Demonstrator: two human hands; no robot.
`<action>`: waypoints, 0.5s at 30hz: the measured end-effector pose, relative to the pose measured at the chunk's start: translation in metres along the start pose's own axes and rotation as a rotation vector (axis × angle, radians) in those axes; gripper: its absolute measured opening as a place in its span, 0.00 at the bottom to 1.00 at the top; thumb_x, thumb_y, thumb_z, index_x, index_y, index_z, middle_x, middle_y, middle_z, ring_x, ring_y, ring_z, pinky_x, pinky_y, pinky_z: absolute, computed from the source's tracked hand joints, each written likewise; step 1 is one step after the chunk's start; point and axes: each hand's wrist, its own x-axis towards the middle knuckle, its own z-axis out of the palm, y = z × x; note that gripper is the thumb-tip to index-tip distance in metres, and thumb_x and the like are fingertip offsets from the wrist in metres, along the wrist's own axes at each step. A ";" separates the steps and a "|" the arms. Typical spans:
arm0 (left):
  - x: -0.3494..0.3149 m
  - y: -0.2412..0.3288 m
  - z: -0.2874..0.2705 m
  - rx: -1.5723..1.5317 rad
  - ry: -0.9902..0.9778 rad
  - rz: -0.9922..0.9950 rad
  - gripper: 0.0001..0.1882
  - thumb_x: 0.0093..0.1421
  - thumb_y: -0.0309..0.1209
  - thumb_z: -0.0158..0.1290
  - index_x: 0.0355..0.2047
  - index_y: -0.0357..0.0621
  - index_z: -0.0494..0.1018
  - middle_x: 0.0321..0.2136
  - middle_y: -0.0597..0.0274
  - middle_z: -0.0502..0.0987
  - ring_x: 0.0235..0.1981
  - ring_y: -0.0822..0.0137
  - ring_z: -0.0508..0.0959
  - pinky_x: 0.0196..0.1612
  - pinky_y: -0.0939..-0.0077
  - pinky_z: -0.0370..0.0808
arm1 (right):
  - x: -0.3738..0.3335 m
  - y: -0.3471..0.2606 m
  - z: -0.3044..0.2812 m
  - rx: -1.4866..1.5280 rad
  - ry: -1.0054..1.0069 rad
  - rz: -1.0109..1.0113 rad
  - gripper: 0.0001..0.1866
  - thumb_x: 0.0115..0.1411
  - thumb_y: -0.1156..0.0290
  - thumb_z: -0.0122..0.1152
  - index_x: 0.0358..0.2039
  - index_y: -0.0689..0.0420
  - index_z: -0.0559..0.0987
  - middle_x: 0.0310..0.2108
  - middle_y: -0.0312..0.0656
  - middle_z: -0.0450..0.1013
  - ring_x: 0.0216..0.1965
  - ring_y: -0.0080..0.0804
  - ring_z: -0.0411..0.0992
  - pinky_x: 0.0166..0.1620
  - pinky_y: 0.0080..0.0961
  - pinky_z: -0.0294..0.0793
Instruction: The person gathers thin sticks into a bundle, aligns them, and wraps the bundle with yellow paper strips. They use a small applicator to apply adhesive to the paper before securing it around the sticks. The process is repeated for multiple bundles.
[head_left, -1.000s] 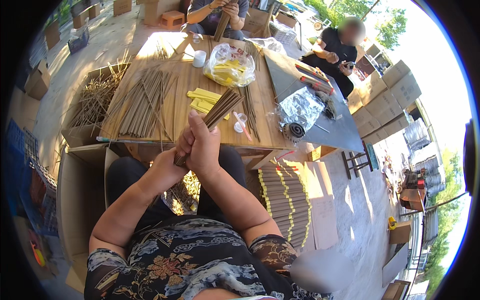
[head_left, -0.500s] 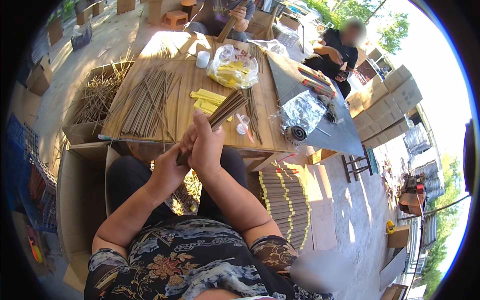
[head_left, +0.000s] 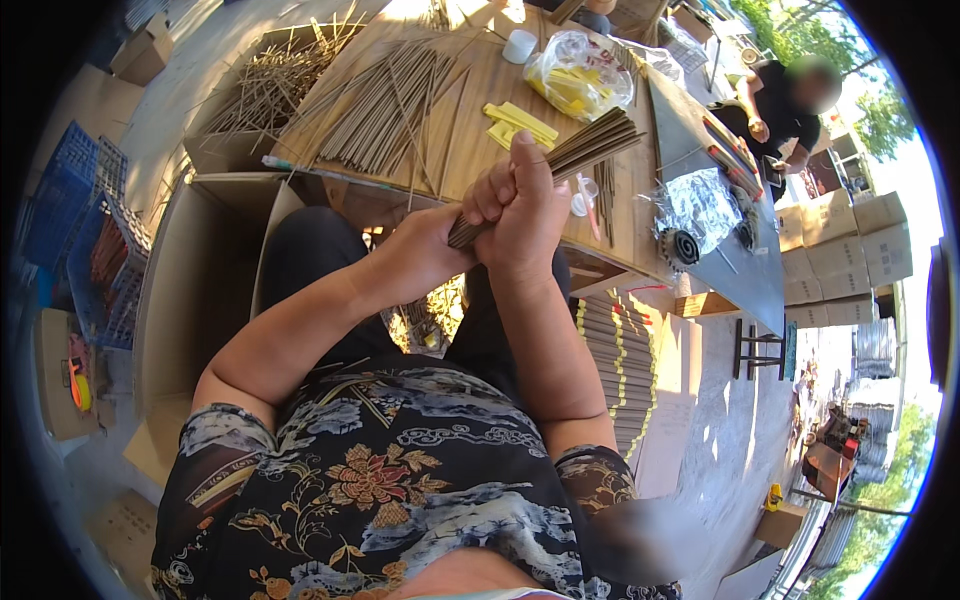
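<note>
A bundle of thin brown incense sticks (head_left: 597, 140) slants up to the right above the table's near edge. My right hand (head_left: 520, 215) is closed around its middle with the thumb up. Lower down, my left hand (head_left: 428, 243) wraps the bundle's near end, its fingers partly hidden. Beyond my hands, yellow paper strips (head_left: 518, 126) lie on the wooden table (head_left: 462, 150). A spread of loose incense sticks (head_left: 385, 105) is to their left. A small white cup (head_left: 578, 203) stands just right of the bundle.
A clear bag of yellow strips (head_left: 580, 80) and a white container (head_left: 519, 46) sit farther back. An open carton (head_left: 205, 270) stands at my left. Yellow-banded bundles (head_left: 615, 370) lie low at my right. A co-worker (head_left: 785, 115) is beyond the grey tabletop (head_left: 690, 125).
My view has shifted, so the table sits higher and farther right. Both hands still grip the bundle, which now leans more to the right and lies flatter.
</note>
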 end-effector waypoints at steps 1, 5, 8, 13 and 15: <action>0.000 -0.004 0.001 0.083 0.069 0.003 0.14 0.48 0.29 0.53 0.35 0.37 0.67 0.28 0.46 0.74 0.33 0.50 0.75 0.34 0.67 0.70 | 0.001 0.002 0.002 -0.026 0.026 -0.012 0.15 0.56 0.67 0.49 0.16 0.52 0.59 0.09 0.30 0.52 0.08 0.20 0.52 0.12 0.20 0.55; 0.003 -0.011 0.009 0.348 0.278 0.061 0.16 0.47 0.31 0.54 0.36 0.39 0.66 0.27 0.46 0.74 0.30 0.46 0.73 0.32 0.62 0.71 | 0.008 0.008 0.001 -0.064 0.124 -0.060 0.15 0.56 0.67 0.48 0.16 0.51 0.58 0.09 0.30 0.51 0.09 0.20 0.51 0.13 0.21 0.54; 0.000 -0.009 0.011 0.327 0.259 0.067 0.16 0.47 0.32 0.54 0.36 0.39 0.66 0.25 0.45 0.73 0.30 0.46 0.73 0.31 0.61 0.70 | 0.009 0.004 -0.003 -0.066 0.126 -0.017 0.16 0.56 0.66 0.49 0.15 0.51 0.58 0.09 0.30 0.50 0.09 0.19 0.51 0.14 0.21 0.54; -0.010 0.000 0.006 0.103 0.165 0.076 0.14 0.53 0.34 0.51 0.36 0.37 0.65 0.22 0.49 0.72 0.24 0.53 0.74 0.28 0.67 0.69 | 0.010 0.003 -0.005 -0.063 0.114 0.039 0.16 0.55 0.65 0.49 0.14 0.51 0.59 0.10 0.29 0.50 0.09 0.19 0.50 0.14 0.21 0.55; -0.014 0.001 0.002 -0.139 0.096 0.009 0.14 0.59 0.36 0.45 0.37 0.37 0.65 0.23 0.61 0.70 0.22 0.70 0.68 0.25 0.79 0.66 | 0.009 0.004 -0.003 -0.046 0.106 0.051 0.15 0.56 0.65 0.49 0.15 0.51 0.59 0.10 0.29 0.50 0.09 0.19 0.50 0.14 0.20 0.55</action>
